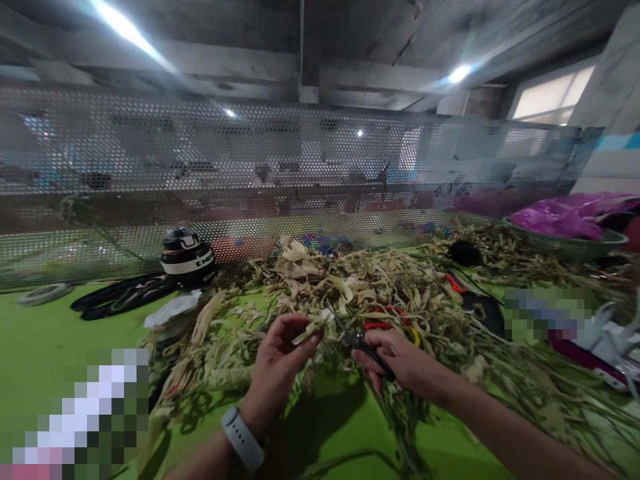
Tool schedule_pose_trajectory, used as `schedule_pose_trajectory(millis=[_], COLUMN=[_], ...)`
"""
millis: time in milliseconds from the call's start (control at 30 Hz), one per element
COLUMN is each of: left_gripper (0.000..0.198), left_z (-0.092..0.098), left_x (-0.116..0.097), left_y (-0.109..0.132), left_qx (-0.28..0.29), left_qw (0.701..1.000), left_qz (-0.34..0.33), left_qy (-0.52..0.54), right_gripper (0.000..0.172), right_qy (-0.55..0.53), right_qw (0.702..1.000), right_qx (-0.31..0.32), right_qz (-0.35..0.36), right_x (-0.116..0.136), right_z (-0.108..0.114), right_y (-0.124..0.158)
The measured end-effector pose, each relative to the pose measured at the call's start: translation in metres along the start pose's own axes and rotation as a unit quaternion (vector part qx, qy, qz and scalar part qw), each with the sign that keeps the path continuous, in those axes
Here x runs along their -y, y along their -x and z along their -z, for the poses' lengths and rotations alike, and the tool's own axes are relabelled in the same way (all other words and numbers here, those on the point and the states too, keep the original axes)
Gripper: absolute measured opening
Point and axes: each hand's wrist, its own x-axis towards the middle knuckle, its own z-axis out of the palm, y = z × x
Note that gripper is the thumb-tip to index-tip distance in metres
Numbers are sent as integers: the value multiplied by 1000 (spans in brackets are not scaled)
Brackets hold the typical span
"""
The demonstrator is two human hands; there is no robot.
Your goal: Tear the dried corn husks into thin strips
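My left hand pinches a short, pale green-and-white piece of dried husk between thumb and fingers. Black-handled scissors are in my right hand, their blades pointing up and left toward the husk piece. Whether the blades touch it I cannot tell. Around and behind both hands spreads a heap of dried husks, pale tan to green. Just beyond my right hand, a red-handled tool lies in the heap, partly covered. A braided husk coil rests left of my left hand.
A black bottle with a white band stands at the back left, near a black strap and a roll of tape. A perforated panel borders the green table. At right sits a basin holding purple plastic.
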Motion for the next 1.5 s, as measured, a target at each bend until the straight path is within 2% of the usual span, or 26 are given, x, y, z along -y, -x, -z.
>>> schedule_pose_trajectory(millis=[467,767,900,1100,1167,1267,1400,1500], left_gripper=[29,31,31,32,33,36,39,39], left_z=[-1,-2,-1,2,1,0,-4,-6], left_x=[1,-5,-6,-1,-1,-3,-6,-6], left_y=[-2,-2,-1,-2,-2,-1,2,4], left_qx=[12,-14,-8,8,16,24,23,18], left_qw=[1000,1000,1000,999,999,998,994,992], left_qz=[-6,4,17,31,39,59,100,114], left_qy=[13,27,15,9,16,27,38,41], right_gripper=[38,40,37,32,30,29,31,30], right_qy=[-3,-25,-3,46,78,185,344,405], right_qw=[1000,997,994,991,989,968,911,893], right_qx=[-20,-69,-111,-119,-126,-167,-222,-196], right_qz=[9,5,-10,-36,-26,13,42,0], right_x=[-11,-14,-15,-29,-34,-41,-42,-40], right_z=[2,0,3,10,13,17,20,21], right_y=[-5,-10,-13,-20,-22,-24,-24,-24])
